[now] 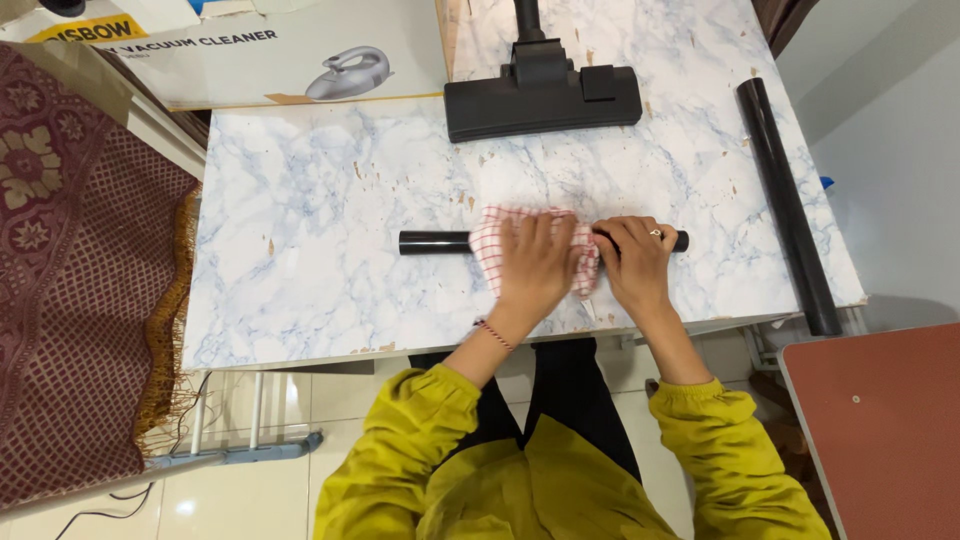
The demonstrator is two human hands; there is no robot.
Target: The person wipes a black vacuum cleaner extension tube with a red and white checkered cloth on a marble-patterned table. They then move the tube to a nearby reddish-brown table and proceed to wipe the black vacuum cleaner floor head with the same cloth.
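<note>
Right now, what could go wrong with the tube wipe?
1. The short black tube lies loose near the marble table's front edge; a hard push from the cloth under the left hand could roll it off.
2. The long black tube overhangs the right corner and may get knocked.

Both arms reach forward from the lower edge, sleeves in yellow-green gathered at the cuffs, forearms bare and converging toward the centre. The left hand lies palm down, fingers together and pointing away from the body, a red-and-white thread band at its wrist. The right hand sits just beside it, fingers curled in a grasp, a ring on one finger.
</note>
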